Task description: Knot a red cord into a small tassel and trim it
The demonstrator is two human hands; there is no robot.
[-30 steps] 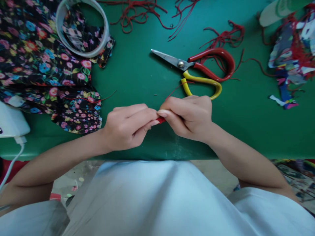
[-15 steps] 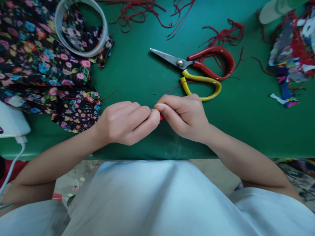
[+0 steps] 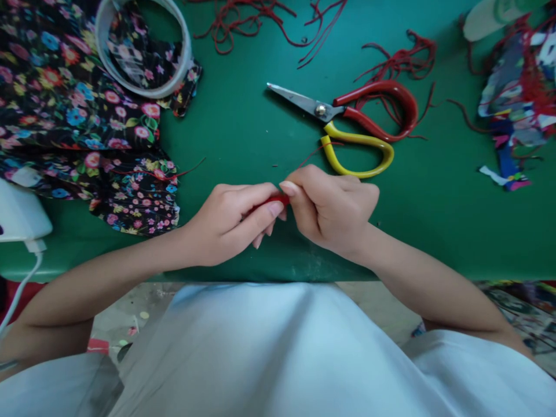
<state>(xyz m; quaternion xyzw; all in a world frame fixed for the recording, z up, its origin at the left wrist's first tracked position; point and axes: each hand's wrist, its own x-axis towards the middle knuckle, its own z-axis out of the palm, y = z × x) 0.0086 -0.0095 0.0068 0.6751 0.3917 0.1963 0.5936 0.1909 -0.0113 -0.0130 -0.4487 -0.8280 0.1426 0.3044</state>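
Between the thumb and fingers of my left hand (image 3: 234,223) is a small red piece (image 3: 281,198), mostly covered, so its exact kind cannot be made out. My right hand (image 3: 332,211) is closed, thumb and forefinger pinching at the right end of the red piece. A thin red cord (image 3: 310,156) runs from behind my right forefinger up to the scissors' yellow handle. The scissors (image 3: 320,110), with one red and one yellow handle, lie partly opened on the table just beyond my right hand. Both hands are close together above the green table (image 3: 243,139) near its front edge.
Black floral fabric (image 3: 78,104) covers the left side, with a roll of clear tape (image 3: 187,52) on it. A white device (image 3: 21,214) with a cable sits left. Tangled red cords (image 3: 230,23) lie at the back. Fabric scraps (image 3: 508,98) and a bottle (image 3: 484,20) stand right.
My left hand has turned over so its thumb now shows on top, exposing more of the red piece. My right hand has shifted slightly right, still pinched.
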